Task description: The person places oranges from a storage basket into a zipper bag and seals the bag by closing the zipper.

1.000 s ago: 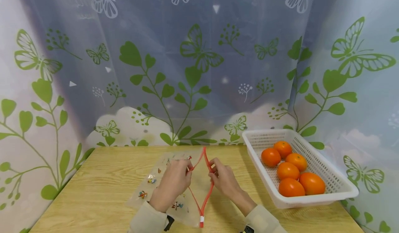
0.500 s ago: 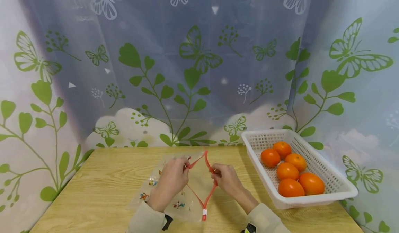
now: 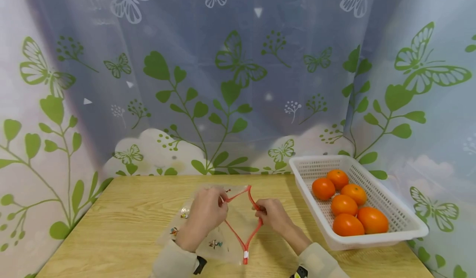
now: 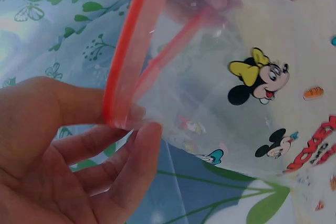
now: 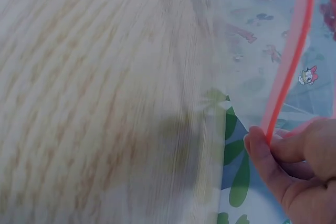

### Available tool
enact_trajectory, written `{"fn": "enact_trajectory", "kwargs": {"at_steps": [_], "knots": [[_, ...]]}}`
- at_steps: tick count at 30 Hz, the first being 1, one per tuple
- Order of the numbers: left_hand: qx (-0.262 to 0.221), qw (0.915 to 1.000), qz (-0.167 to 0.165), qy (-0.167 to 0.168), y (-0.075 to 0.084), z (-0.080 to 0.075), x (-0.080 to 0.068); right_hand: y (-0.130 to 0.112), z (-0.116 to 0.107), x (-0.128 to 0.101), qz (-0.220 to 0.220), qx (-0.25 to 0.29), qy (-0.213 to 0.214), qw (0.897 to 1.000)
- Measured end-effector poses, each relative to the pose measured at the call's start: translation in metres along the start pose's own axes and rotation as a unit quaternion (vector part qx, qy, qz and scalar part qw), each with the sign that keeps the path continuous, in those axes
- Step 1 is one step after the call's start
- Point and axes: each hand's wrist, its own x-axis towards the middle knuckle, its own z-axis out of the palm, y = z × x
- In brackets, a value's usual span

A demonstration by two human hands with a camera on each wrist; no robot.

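A clear plastic zipper bag (image 3: 215,231) with cartoon prints and a red zip edge (image 3: 236,231) lies between the hands, its mouth spread into a diamond. On the left side of the mouth, my left hand (image 3: 206,212) pinches the red edge. My right hand (image 3: 274,217) pinches the opposite edge between thumb and fingers. A white slider (image 3: 246,254) sits at the near corner of the zip. The left wrist view shows the printed bag film (image 4: 220,93) stretching away from the pinched red strip (image 4: 125,51). From the right wrist, the other red strip (image 5: 291,61) runs up from the fingertips.
At the right of the wooden table (image 3: 130,212) stands a white perforated basket (image 3: 399,233) with several orange round fruits (image 3: 343,205) in it. A curtain (image 3: 238,117) with butterflies and leaves hangs behind the table's back edge.
The mouth of the bag has widened as my right hand moved slightly right and down. The bag's far corner has come nearer and shifted right. The basket stays where it was.
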Motion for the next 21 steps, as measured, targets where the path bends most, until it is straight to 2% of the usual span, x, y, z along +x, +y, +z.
{"fn": "enact_trajectory", "kwargs": {"at_steps": [4, 7, 11, 17, 21], "knots": [[-0.044, 0.997, -0.021, -0.061, 0.0019, -0.0006, -0.0001, -0.002, -0.0004, 0.0007, -0.001, 0.006, -0.015, 1.0], [-0.073, 0.9927, -0.027, -0.092, 0.0011, -0.0009, 0.001, -0.0025, -0.0014, 0.0008, -0.002, 0.007, -0.023, 1.0], [-0.103, 0.9876, -0.029, -0.115, -0.002, -0.0004, 0.0033, -0.0021, -0.0021, 0.0017, -0.004, 0.005, -0.035, 0.999], [-0.154, 0.9752, -0.047, -0.152, -0.0047, 0.0001, 0.0062, -0.0015, -0.001, 0.0046, -0.007, 0.009, -0.054, 0.998], [-0.172, 0.9685, -0.04, -0.176, -0.0054, 0.0011, 0.0078, -0.0007, 0.0007, 0.0063, -0.012, 0.016, -0.06, 0.998]]}}
